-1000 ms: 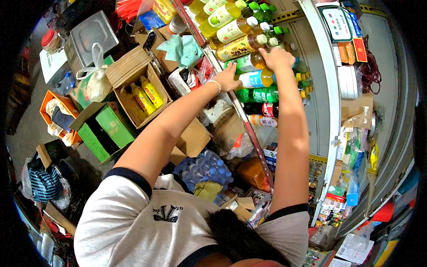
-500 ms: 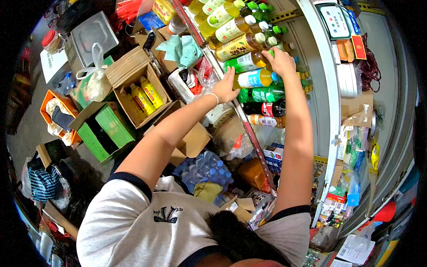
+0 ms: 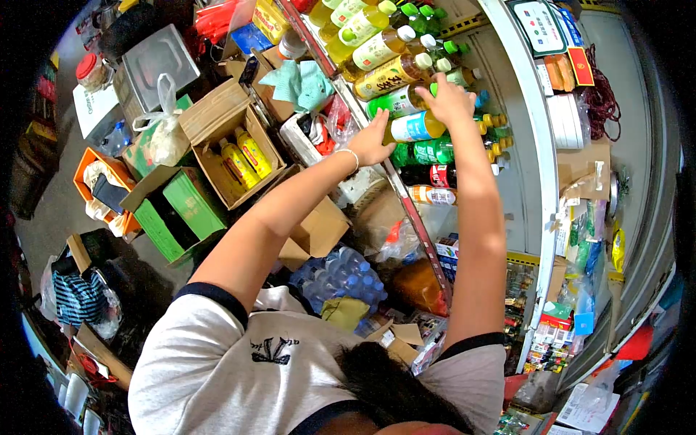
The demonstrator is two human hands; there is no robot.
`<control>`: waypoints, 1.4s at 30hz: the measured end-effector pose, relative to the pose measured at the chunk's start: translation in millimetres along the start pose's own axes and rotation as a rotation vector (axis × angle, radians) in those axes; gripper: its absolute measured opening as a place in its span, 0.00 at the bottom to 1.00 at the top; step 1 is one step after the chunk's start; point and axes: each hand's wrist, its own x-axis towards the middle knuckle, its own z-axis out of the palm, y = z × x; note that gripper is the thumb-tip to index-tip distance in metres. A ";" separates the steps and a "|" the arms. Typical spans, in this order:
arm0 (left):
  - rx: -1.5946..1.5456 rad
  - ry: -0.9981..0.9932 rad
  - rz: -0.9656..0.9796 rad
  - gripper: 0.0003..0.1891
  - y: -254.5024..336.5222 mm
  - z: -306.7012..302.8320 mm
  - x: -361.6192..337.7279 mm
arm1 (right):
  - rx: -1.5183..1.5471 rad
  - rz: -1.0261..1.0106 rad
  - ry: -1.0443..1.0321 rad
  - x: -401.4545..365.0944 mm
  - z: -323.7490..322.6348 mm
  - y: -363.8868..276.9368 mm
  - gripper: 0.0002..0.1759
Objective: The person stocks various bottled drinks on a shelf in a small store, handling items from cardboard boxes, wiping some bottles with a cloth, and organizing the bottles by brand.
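Head view: shelf of drinks, both my hands at the row.

Item, my left hand (image 3: 368,141): open, fingers extended, at the shelf edge (image 3: 415,214), beside the base ends of the bottles. A white bracelet (image 3: 355,156) circles the wrist.

Item, my right hand (image 3: 451,101): fingers bent, at the neck end of the green-label bottle (image 3: 401,101), near its green cap. Whether they close on it I cannot tell; the hand's own back hides the contact.

Item, the green-label bottle: in the row between my two hands, base toward the shelf edge, cap toward the right of the view.

Item, its neighbours: yellow-label bottle (image 3: 389,77) just above in the view; blue-label bottle (image 3: 415,127) just below, partly behind my right hand. Further down the row: green bottle (image 3: 429,151), cola (image 3: 435,175), orange-label bottle (image 3: 433,194).

Item, left of the shelf: pale green cloth (image 3: 299,85); open carton (image 3: 204,116) holding two yellow bottles (image 3: 252,150); open green box (image 3: 193,203); orange box (image 3: 85,161) with a dark item inside; knotted white bag (image 3: 168,143); red-lidded jar (image 3: 88,67).

Item, nearer my body: clustered water bottles (image 3: 339,279).

Item, far right: dark red cord (image 3: 598,105).
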 end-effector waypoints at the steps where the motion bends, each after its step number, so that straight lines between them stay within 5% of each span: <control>1: 0.005 -0.016 -0.003 0.41 1.7 -1.2 -4.9 | -0.033 -0.012 -0.039 -1.8 4.1 1.7 0.30; 5: 0.096 0.002 0.098 0.37 -18.0 6.4 -23.9 | 0.053 -0.019 0.359 -24.9 18.6 -7.4 0.31; 8: 0.077 -0.159 0.061 0.28 -33.4 -0.3 -73.0 | 0.290 -0.177 0.702 -57.8 24.1 -40.6 0.26; 12: -0.010 -0.592 -0.208 0.20 -86.6 -14.5 -170.2 | 0.806 -0.159 0.704 -146.2 88.9 -135.9 0.14; 13: -0.209 -0.588 -0.267 0.22 -86.8 -26.0 -201.3 | 1.012 -0.185 0.509 -176.2 98.9 -162.2 0.13; 14: -0.050 -0.573 -0.064 0.19 -118.7 -23.6 -229.7 | 1.142 -0.221 0.308 -204.3 120.4 -191.0 0.12; 15: -0.298 -0.668 -0.407 0.17 -119.6 -34.4 -254.5 | 1.148 -0.251 0.305 -230.0 144.4 -219.6 0.11; 16: -0.397 -0.750 -0.607 0.15 -124.4 -42.9 -274.1 | 1.392 -0.244 0.032 -257.0 160.9 -242.3 0.10; 17: -0.533 -0.791 -0.520 0.13 -105.2 -59.9 -287.0 | 1.535 -0.167 -0.283 -285.6 179.3 -266.9 0.11; 18: -0.499 -0.866 -0.552 0.16 -132.2 -60.6 -308.6 | 1.938 -0.216 -0.304 -311.3 221.5 -305.2 0.11; 20: -0.508 -0.869 -0.572 0.17 -123.7 -78.5 -308.8 | 1.862 -0.226 -0.494 -345.5 242.5 -335.5 0.12; 23: -0.628 -0.876 -0.640 0.22 -90.7 -91.6 -318.7 | 2.099 -0.409 -0.451 -354.2 242.3 -333.4 0.13; 24: -0.669 -0.878 -0.671 0.23 -85.2 -93.5 -326.8 | 2.103 -0.328 -0.779 -345.5 245.0 -330.0 0.13; 25: -0.754 -0.727 -0.838 0.21 -107.8 -89.7 -334.4 | 2.218 -0.356 -0.740 -340.0 233.8 -328.1 0.10; 26: -0.710 -0.743 -0.780 0.19 -123.3 -87.8 -336.9 | 2.044 -0.250 -0.848 -334.7 191.0 -302.5 0.09; 30: -0.115 -0.794 -0.440 0.20 -161.9 -91.0 -348.4 | 1.732 -0.380 -0.829 -329.7 212.9 -326.2 0.09; 32: -0.028 -0.807 -0.457 0.20 -183.1 -94.9 -361.6 | 1.657 -0.401 -0.632 -338.4 231.1 -353.0 0.13; 37: 0.009 -0.843 -0.469 0.20 -164.1 -106.7 -365.8 | 1.819 -0.575 -0.597 -343.5 260.0 -374.1 0.17; 42: -0.037 -0.769 -0.579 0.20 -178.5 -99.5 -375.3 | 1.749 -0.367 -0.680 -343.6 247.1 -375.7 0.19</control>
